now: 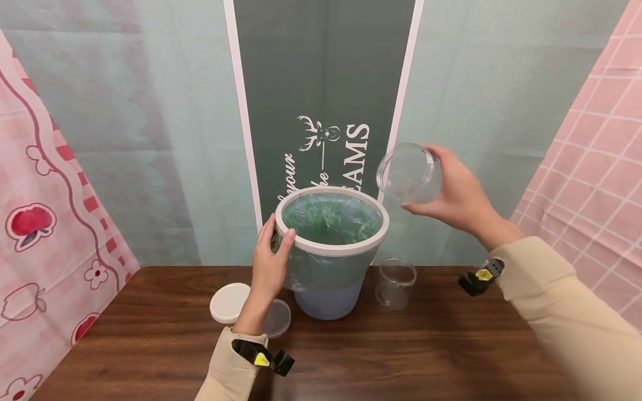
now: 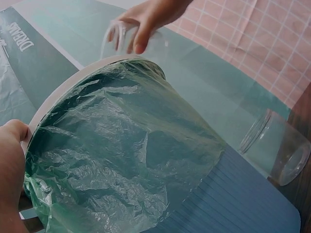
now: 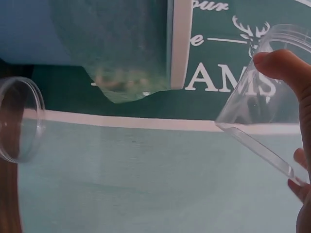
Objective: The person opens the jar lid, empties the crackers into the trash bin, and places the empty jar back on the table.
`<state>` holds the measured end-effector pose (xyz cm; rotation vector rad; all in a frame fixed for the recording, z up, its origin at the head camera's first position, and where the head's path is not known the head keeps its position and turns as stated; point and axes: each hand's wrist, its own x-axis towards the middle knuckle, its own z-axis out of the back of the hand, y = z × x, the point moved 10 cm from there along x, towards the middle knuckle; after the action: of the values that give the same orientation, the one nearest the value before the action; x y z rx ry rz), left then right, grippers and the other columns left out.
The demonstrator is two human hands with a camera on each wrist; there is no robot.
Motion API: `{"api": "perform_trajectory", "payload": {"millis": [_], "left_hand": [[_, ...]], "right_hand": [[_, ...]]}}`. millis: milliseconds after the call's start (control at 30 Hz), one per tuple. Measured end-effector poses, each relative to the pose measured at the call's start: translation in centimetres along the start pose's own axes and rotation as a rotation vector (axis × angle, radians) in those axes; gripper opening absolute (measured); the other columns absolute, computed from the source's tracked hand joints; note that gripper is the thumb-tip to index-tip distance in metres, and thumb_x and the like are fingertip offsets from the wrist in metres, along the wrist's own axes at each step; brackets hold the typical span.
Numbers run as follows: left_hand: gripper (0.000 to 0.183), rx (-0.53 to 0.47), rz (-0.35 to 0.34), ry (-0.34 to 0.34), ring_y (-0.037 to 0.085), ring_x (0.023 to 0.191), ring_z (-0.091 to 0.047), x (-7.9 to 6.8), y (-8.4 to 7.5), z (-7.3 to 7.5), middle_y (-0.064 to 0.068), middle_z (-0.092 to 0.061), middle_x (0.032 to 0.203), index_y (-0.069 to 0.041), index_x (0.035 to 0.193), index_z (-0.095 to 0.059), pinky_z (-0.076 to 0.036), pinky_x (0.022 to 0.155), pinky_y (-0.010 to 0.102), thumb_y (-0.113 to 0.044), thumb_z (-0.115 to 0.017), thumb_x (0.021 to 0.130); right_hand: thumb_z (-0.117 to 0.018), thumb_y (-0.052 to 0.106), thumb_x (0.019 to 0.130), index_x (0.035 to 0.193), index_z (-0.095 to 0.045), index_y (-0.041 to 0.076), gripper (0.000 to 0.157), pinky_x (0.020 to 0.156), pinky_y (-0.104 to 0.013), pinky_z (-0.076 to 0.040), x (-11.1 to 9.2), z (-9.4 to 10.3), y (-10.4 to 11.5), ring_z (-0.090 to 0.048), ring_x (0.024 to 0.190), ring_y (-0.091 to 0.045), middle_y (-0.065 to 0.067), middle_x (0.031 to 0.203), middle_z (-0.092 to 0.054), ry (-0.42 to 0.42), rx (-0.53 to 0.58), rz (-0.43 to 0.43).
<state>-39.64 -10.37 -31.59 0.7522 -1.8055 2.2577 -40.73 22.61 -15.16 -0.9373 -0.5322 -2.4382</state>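
A blue waste bin (image 1: 327, 304) stands on the table, with a green plastic bag (image 1: 326, 214) lining it and folded out under its white rim (image 1: 336, 249). My left hand (image 1: 267, 262) grips that rim on the left side, thumb on top and fingers around the outside. Up at the bin's right, my right hand (image 1: 458, 192) holds a clear plastic jar (image 1: 407, 171) tilted over on its side, close above the rim. Nothing shows inside the jar. In the right wrist view, the thumb (image 3: 279, 65) lies along the jar's wall.
A second clear jar (image 1: 395, 285) stands upright right of the bin. On the left, a white lid (image 1: 225, 303) and a clear lid (image 1: 278, 318) lie on the wooden table (image 1: 401, 356), partly behind the left forearm. Printed cloth (image 1: 175, 139) hangs behind and at both sides.
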Motion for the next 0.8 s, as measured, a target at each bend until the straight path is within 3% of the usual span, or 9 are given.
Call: {"api": "perform_trajectory", "payload": {"millis": [367, 467, 633, 700, 800], "left_hand": [[0.069, 0.006, 0.007, -0.004, 0.029, 0.149, -0.039, -0.1, 0.4, 0.3, 0.01, -0.036, 0.163, -0.012, 0.158, -0.035, -0.036, 0.12, 0.051, -0.038, -0.059, 0.1], [0.068, 0.002, 0.004, -0.006, 0.029, 0.149, -0.039, -0.1, 0.3, 0.4, 0.01, -0.036, 0.163, -0.013, 0.158, -0.035, -0.036, 0.12, 0.051, -0.039, -0.059, 0.1], [0.068, 0.004, 0.0, -0.012, 0.028, 0.149, -0.04, -0.1, 0.1, 0.4, 0.01, -0.037, 0.162, -0.012, 0.158, -0.036, -0.036, 0.12, 0.05, -0.038, -0.06, 0.1], [0.068, 0.003, 0.0, -0.012, 0.028, 0.148, -0.04, -0.1, 0.0, 0.3, 0.01, -0.038, 0.161, -0.012, 0.157, -0.037, -0.036, 0.12, 0.049, -0.038, -0.06, 0.1], [0.068, -0.002, -0.002, -0.005, 0.028, 0.148, -0.041, 0.0, -0.1, 0.1, 0.011, -0.038, 0.161, -0.011, 0.157, -0.036, -0.036, 0.12, 0.05, -0.038, -0.06, 0.1]], "right_hand": [[-0.098, 0.027, 0.06, 0.15, -0.033, 0.001, 0.115, 0.102, -0.059, -0.041, -5.7, -1.0, -5.6, -0.051, 0.131, -0.042, -0.022, 0.145, -0.052, -0.059, 0.147, -0.264], [-0.097, 0.028, 0.062, 0.151, -0.031, 0.004, 0.113, 0.104, -0.048, -0.042, -7.2, -1.5, -6.8, -0.052, 0.133, -0.041, -0.019, 0.146, -0.052, -0.071, 0.166, -0.318], [-0.094, 0.025, 0.07, 0.16, -0.019, 0.015, 0.118, 0.095, -0.01, -0.037, -9.9, -2.4, -8.8, -0.052, 0.133, -0.039, -0.017, 0.15, -0.049, -0.09, 0.234, -0.412], [-0.091, 0.024, 0.074, 0.162, -0.014, 0.02, 0.118, 0.089, -0.001, -0.034, -11.1, -2.8, -9.6, -0.052, 0.133, -0.034, -0.017, 0.152, -0.046, -0.106, 0.272, -0.462], [-0.089, 0.022, 0.077, 0.161, -0.017, 0.022, 0.111, 0.086, 0.0, -0.036, -13.0, -3.3, -10.4, -0.053, 0.13, -0.02, -0.017, 0.152, -0.044, -0.148, 0.311, -0.532]]}}
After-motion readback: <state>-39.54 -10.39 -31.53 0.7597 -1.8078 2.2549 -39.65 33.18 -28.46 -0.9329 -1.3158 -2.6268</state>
